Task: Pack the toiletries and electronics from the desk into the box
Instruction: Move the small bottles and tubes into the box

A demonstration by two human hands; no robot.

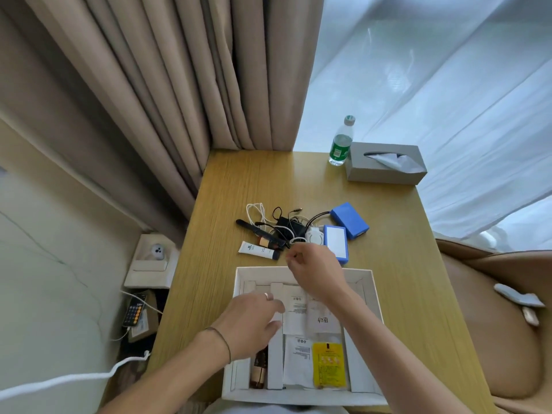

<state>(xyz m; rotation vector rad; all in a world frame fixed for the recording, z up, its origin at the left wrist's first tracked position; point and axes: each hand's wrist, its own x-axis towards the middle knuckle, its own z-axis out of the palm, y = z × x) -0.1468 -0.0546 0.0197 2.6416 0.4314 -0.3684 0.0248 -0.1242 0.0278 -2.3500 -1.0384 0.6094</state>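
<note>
**Reaching from the box to the pile on the desk**

The pile I'm packing lies just past the far edge of the white box (301,397). My right hand (313,271) is stretched over that far edge, its fingers curled in at the near side of the pile, right by the white cable (257,211) and the white charger (314,236). They look pinched on something small there, but I cannot tell whether they hold anything. The white tube (258,250) lies just to the left of this hand, with the black comb (260,233) behind it. One blue battery pack (336,242) sits just beside my right knuckles, and the other blue pack (349,220) lies behind it, further right. Black cables (283,224) are tangled in the middle of the pile.

My left hand (249,322) hovers low over the left half of the box, fingers loosely spread and holding nothing, a ring on one finger.

Inside the box lie white sachets (297,363), a yellow sachet (328,364) and a brown bottle (258,372) in the left slot.

At the far right of the desk (403,249) stand a water bottle (341,142) and a grey tissue box (385,164), well apart from the pile. A beige curtain (179,85) hangs behind.
</note>
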